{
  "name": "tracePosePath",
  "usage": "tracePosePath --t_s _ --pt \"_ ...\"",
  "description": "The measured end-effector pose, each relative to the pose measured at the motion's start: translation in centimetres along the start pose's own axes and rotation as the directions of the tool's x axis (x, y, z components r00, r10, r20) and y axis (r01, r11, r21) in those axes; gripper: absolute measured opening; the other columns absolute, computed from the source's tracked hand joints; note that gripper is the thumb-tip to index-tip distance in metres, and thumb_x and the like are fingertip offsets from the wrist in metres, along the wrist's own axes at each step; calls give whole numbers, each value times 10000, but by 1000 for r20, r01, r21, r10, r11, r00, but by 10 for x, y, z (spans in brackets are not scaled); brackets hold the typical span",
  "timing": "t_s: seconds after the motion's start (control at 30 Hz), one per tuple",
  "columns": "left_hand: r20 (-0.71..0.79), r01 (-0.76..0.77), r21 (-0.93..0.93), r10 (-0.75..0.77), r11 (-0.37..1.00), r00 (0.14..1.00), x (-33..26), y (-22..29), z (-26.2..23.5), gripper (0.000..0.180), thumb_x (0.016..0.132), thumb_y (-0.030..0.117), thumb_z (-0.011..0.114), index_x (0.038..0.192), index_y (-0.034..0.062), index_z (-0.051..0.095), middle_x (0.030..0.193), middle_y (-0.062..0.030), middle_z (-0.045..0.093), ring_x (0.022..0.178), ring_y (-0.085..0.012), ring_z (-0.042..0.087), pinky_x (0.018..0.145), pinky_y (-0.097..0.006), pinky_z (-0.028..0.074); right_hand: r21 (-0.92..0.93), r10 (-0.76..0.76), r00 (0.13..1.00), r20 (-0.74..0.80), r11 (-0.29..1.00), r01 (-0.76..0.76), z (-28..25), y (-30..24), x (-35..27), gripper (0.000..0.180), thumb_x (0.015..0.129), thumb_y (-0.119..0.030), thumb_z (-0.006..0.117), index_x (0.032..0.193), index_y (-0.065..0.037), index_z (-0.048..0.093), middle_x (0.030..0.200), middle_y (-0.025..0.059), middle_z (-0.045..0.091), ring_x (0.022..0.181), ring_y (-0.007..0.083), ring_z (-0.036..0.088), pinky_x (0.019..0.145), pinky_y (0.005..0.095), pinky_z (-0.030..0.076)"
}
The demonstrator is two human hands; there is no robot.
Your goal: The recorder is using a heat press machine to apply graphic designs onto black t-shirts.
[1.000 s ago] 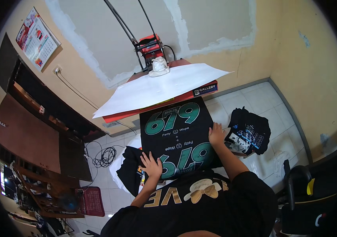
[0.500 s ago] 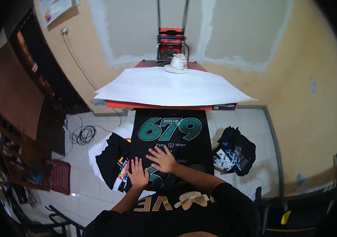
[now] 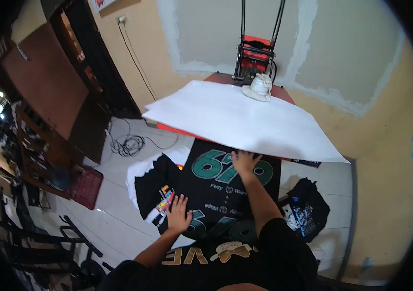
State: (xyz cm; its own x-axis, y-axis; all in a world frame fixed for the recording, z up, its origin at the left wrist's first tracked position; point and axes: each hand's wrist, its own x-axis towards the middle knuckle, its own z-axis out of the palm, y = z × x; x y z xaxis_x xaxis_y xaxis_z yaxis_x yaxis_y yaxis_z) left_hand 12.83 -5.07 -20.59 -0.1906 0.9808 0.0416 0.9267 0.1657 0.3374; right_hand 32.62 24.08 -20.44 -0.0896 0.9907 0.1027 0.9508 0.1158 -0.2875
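Observation:
A long black panel [image 3: 197,194] with large green numerals stretches from under the press's overhang toward my body. The print repeats upside down at its near end; whether it is cloth or film on cloth I cannot tell. My left hand [image 3: 179,214] lies flat with fingers spread on its left side, near the lower numerals. On the upper numerals rests my right hand [image 3: 245,163], open and palm down, its fingertips close to the edge of the white sheets [image 3: 240,121]. These sheets cover the top of a red heat press [image 3: 255,44], and a crumpled white hat [image 3: 258,88] sits on them.
Left of the panel is a pile of black and white shirts [image 3: 154,182]; to the right hangs or lies a black printed shirt [image 3: 308,209]. Coiled black cable [image 3: 128,145], a dark red woven seat [image 3: 87,186] and black metal frames [image 3: 46,235] stand farther left.
My right hand has moved forward from the panel's middle to the upper numerals, under the sheets' edge. My left hand stays on the left side. The whole view has turned and shifted.

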Motion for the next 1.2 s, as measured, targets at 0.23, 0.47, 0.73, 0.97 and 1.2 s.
tracePosePath --t_s 0.23,0.47,0.73,0.97,1.2 --pt "0 15 -7 -15 1000 1000 1 3 2 596 807 336 563 1349 123 434 1462 -95 346 1375 -283 260 1062 -557 161 226 -518 850 92 842 489 48 -120 -12 546 877 -408 465 1353 -144 426 1416 152 368 1308 357 323 1060 520 254" --pt "15 38 -28 -38 999 999 4 3 2 583 817 330 555 1350 130 431 1466 -87 339 1379 -286 250 1064 -568 151 507 -474 874 108 782 362 58 -48 33 606 861 -463 487 1364 -134 414 1417 161 365 1308 375 312 1077 502 245" --pt "-23 -11 -19 11 1000 1000 3 -4 8 589 819 307 554 1361 121 416 1472 -102 324 1379 -309 243 1046 -599 176 233 113 971 -211 970 -62 0 98 37 626 861 -495 485 1353 -112 432 1389 160 411 1272 346 378 1060 458 290" --pt "7 19 10 -19 1000 1000 9 1 2 605 822 313 540 1375 118 391 1486 -77 301 1380 -290 236 1048 -583 187 -1 -227 968 107 974 228 -10 7 -107 556 883 -397 469 1399 -214 371 1505 51 264 1375 308 240 1035 667 150" --pt "-27 -27 26 28 999 999 18 2 7 590 829 327 530 1363 114 398 1472 -73 324 1369 -284 257 1061 -548 182 145 -728 672 136 685 714 4 -32 -201 569 863 -499 481 1392 -311 386 1497 27 287 1391 350 194 1039 675 113"
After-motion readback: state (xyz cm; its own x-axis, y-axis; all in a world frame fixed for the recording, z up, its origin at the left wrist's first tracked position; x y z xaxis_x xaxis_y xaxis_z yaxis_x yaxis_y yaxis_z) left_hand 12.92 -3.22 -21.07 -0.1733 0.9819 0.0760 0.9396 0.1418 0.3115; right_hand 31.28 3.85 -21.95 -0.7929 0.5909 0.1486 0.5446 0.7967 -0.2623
